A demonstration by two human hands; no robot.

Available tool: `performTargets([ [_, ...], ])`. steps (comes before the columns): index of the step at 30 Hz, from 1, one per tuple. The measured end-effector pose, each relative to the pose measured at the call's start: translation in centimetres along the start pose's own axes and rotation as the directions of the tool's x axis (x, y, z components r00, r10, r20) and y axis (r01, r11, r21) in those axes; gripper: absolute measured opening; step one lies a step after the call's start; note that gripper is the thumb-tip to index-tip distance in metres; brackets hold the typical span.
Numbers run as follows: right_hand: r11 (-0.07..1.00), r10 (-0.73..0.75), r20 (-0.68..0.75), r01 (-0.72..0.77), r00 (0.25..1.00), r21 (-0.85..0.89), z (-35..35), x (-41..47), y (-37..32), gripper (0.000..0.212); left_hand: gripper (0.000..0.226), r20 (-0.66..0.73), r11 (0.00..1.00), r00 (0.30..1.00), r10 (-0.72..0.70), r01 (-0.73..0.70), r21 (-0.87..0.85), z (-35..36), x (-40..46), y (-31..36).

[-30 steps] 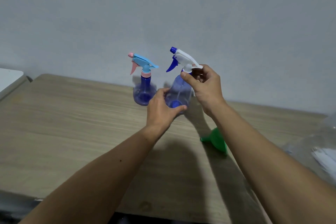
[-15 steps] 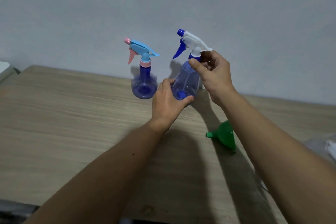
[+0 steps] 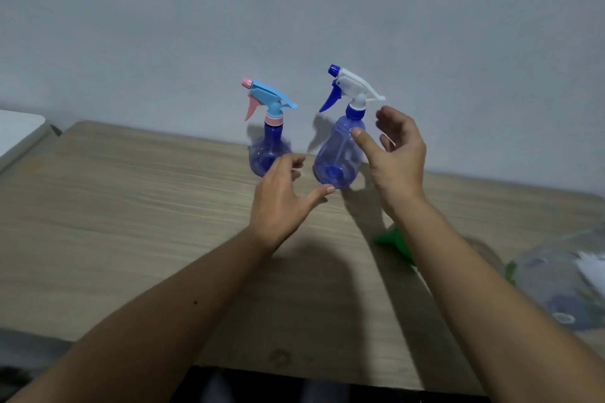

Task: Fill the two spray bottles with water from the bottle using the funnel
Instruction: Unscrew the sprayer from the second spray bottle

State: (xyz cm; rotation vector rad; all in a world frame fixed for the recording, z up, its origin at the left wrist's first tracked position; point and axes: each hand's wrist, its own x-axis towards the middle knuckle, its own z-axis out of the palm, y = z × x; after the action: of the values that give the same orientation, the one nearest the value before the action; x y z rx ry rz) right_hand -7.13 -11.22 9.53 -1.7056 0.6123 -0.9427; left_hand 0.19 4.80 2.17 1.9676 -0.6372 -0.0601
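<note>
Two blue translucent spray bottles stand on the wooden table [image 3: 131,206] near the wall. The left spray bottle [image 3: 269,154] has a light-blue head with a pink trigger. The right spray bottle [image 3: 340,154] has a white head with a dark-blue trigger and leans slightly. My left hand [image 3: 281,196] is spread beside its base, thumb tip just at the bottom. My right hand [image 3: 396,154] hovers by its neck with loose fingers, holding nothing. The green funnel [image 3: 393,239] lies on the table, mostly hidden by my right forearm. A clear water bottle [image 3: 556,275] lies at the right edge, blurred.
A white surface [image 3: 16,131] sits beyond the table's left end. The grey wall rises right behind the spray bottles. The table's front edge runs near the bottom of the view.
Both hands have let go of the white-headed spray bottle. The right hand has come off its neck, and the left hand has opened away from its base.
</note>
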Motion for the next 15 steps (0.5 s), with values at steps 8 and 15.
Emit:
performTargets([
  [8,0.998,-0.03,0.076,0.026,0.997,0.053,4.2,-4.6,0.2,0.044,0.071,-0.149,0.998,0.988,-0.049,0.052,0.018,-5.7,0.5,-3.6],
  [15,0.999,0.018,0.274,-0.005,0.962,-0.05,9.3,-3.5,0.2,0.058,0.096,-0.159,0.996,0.987,-0.019,0.033,0.087,-5.9,3.2,-3.9],
])
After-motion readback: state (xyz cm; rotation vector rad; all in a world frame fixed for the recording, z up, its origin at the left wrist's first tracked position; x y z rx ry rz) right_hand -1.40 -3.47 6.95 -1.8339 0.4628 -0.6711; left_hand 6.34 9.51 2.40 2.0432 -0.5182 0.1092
